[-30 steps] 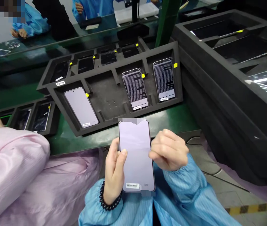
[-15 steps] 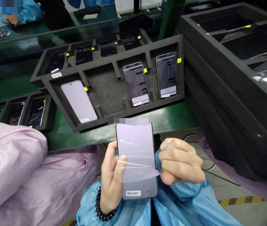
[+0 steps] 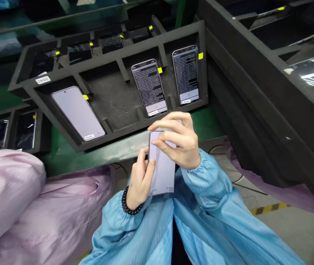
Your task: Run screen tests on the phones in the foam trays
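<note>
From the head view, the right hand [image 3: 177,141] has moved up from the phone's side, its fingers pressed together across the top of the smartphone [image 3: 162,165]. The left hand [image 3: 139,180] pinches the phone's lower edge, just before the green bench [image 3: 71,163]. Beyond, a black foam tray [image 3: 112,127] holds phones [image 3: 149,87].

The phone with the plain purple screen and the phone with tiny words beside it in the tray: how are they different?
The plain phone has a pale lilac screen, but the wordy phone has a dark screen packed with tiny text. The plain phone has a small white label near its bottom, while the wordy phone has a pale box there. Both lie face up in the same black foam tray, each with a yellow tag beside it.
</note>
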{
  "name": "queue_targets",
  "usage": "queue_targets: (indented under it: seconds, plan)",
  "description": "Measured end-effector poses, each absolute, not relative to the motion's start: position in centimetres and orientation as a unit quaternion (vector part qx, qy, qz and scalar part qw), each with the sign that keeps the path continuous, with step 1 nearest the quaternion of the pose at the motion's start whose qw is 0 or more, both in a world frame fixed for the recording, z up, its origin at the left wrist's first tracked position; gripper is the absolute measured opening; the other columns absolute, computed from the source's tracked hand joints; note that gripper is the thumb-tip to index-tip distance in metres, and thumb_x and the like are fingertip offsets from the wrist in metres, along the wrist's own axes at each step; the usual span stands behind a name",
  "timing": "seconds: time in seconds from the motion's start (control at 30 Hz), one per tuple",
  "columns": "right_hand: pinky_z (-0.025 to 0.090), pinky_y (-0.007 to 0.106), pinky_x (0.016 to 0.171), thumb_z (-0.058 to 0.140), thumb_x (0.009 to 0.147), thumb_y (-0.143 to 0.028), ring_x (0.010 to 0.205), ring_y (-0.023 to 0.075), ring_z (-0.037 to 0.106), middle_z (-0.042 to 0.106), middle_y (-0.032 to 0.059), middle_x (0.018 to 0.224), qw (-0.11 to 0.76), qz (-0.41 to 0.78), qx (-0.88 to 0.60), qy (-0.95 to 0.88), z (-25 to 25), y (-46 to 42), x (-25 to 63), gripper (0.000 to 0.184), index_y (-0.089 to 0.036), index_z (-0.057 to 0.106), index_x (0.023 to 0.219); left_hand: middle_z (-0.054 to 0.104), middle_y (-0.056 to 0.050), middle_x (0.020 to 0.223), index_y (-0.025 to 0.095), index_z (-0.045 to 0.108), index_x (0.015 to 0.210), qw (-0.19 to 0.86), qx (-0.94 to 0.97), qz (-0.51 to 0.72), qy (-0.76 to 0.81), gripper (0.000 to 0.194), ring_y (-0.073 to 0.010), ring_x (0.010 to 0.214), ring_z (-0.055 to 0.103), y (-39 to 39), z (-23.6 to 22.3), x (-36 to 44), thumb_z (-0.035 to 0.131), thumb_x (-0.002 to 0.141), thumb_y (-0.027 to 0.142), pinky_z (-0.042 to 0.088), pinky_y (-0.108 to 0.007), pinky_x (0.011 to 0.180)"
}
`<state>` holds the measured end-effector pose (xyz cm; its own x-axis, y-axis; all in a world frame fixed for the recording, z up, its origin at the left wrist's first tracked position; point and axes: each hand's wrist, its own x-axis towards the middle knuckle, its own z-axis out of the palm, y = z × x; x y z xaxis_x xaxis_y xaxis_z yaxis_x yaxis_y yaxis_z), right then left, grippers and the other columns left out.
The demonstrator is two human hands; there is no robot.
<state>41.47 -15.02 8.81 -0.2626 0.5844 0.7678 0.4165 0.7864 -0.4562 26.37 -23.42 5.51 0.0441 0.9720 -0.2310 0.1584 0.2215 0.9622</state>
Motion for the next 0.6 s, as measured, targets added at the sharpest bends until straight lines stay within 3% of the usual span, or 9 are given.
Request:
queue_targets:
  seconds: [0.17, 0.33, 0.6]
  plan:
    - [0.049, 0.038, 0.093, 0.065, 0.095, -0.034, 0.088, 0.0184, 0.063, 0.071, -0.0012, 0.074, 0.551, 0.220, -0.387, -0.706, 8.4, -14.8, 41.7, 0.029, -0.022, 0.066, 0.068, 0.059, 0.001, 0.081, 0.021, 0.056, 0.105, 0.602, 0.379, 0.441, 0.547, 0.028, -0.0115, 0.063, 0.051, -23.4, 6.1, 26.3, 0.060, 0.087, 0.042, 0.041, -0.022, 0.057]
    - [0.052, 0.041, 0.097, 0.047, 0.103, -0.040, 0.102, 0.0205, 0.066, 0.073, 0.0052, 0.103, 0.538, 0.366, -0.340, -0.679, 8.2, -15.2, 41.7, 0.037, -0.021, 0.077, 0.095, 0.060, 0.001, 0.086, 0.020, 0.058, 0.097, 0.621, 0.319, 0.489, 0.522, 0.021, -0.0113, 0.069, 0.053, -23.4, 7.2, 26.5, 0.064, 0.081, 0.033, 0.043, -0.021, 0.060]
    - [0.053, 0.042, 0.102, 0.032, 0.106, -0.037, 0.111, 0.0213, 0.065, 0.071, 0.0072, 0.113, 0.539, 0.352, -0.355, -0.677, 8.7, -16.1, 40.7, 0.047, -0.021, 0.076, 0.105, 0.047, 0.004, 0.066, 0.023, 0.060, 0.101, 0.626, 0.329, 0.502, 0.497, 0.026, -0.0092, 0.053, 0.038, -24.1, 7.8, 26.4, 0.063, 0.083, 0.041, 0.032, -0.022, 0.049]
